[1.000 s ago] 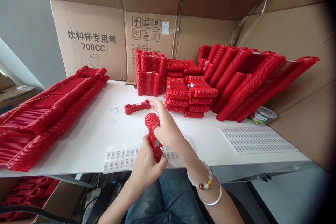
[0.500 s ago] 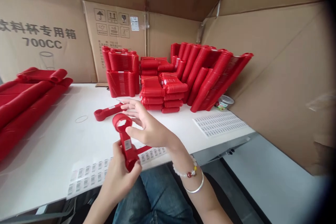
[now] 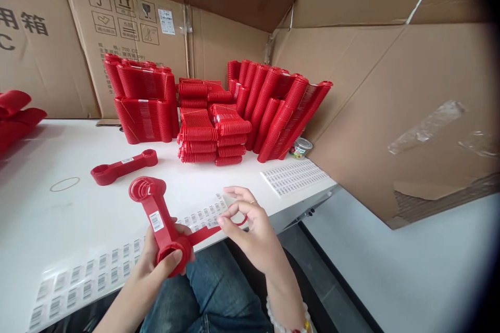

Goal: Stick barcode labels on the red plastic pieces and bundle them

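The left hand (image 3: 146,270) is closed on a stack of red ring-ended pieces (image 3: 162,229); its thumb lies across the near ring, while the fingers wrapping behind are partly hidden by the stack. The far rings project beyond the fingers, and a barcode label (image 3: 156,221) faces up on the shank.

The right hand (image 3: 253,234) has thumb and index finger curved together, their tips almost meeting above the right end of a label sheet (image 3: 88,281). Whether a label sits between the tips cannot be determined. The left hand covers the sheet's middle.

Between the two hands runs a red strip (image 3: 203,235); its left end is concealed behind the stack, its right end partly covered by the right fingers.

Beyond the left fingers lies a loose red piece (image 3: 125,166). Farther left, a red bundle (image 3: 17,119) is cut off by the picture edge. Below the right fingers, the bead bracelet (image 3: 273,317) is also cut off.
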A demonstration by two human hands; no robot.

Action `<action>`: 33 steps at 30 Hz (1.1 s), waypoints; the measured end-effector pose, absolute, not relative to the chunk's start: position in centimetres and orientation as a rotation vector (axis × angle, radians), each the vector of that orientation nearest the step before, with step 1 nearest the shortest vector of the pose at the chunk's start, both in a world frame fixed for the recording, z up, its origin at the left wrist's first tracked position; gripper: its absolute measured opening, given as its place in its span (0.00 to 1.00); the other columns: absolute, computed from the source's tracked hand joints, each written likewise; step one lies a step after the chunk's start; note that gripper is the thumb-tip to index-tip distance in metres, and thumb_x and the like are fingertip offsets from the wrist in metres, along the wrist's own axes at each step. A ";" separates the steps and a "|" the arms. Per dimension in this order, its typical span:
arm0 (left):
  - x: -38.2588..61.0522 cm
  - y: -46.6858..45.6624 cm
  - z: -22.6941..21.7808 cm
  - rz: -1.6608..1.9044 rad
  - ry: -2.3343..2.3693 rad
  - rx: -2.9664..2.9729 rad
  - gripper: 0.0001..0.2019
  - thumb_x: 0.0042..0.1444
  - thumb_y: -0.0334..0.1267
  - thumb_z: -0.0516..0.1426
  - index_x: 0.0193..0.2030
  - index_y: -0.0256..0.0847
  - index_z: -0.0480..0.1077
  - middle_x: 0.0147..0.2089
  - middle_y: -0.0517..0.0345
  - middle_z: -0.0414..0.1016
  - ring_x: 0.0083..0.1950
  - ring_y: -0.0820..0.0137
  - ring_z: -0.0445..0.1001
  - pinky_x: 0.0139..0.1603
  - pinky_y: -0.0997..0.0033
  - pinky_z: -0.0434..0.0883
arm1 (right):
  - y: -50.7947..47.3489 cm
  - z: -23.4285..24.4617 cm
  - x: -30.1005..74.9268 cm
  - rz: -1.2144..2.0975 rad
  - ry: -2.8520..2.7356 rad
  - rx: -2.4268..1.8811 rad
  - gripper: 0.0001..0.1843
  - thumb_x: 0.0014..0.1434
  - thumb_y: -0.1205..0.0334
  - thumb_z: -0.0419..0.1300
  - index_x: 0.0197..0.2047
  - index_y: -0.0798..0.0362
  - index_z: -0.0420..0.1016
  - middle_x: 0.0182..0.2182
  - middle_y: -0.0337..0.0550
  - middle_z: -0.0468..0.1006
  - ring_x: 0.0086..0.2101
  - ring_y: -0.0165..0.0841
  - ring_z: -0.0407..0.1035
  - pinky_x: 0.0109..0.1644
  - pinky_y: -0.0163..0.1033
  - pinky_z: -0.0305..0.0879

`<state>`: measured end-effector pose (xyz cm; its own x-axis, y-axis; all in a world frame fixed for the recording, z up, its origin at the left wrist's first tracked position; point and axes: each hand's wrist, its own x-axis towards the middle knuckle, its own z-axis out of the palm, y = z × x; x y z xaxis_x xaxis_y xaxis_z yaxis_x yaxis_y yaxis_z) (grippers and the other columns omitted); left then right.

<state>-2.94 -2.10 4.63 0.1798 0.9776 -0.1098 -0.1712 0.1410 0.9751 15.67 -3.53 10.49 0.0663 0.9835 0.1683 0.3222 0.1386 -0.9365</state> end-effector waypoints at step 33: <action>-5.9 0.7 4.9 1.432 0.798 0.659 0.30 0.49 0.43 0.66 0.58 0.45 0.62 0.41 0.58 0.77 0.37 0.68 0.77 0.39 0.68 0.74 | 4.4 14.8 9.6 0.698 -1.709 -1.421 0.10 0.47 0.64 0.62 0.19 0.53 0.67 0.41 0.41 0.70 0.45 0.39 0.65 0.53 0.50 0.58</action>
<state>-5.87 0.69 4.90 -0.0281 0.9962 -0.0819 -0.5935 0.0493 0.8033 9.56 4.38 14.78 -0.0602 0.9727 0.2240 0.5382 0.2206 -0.8134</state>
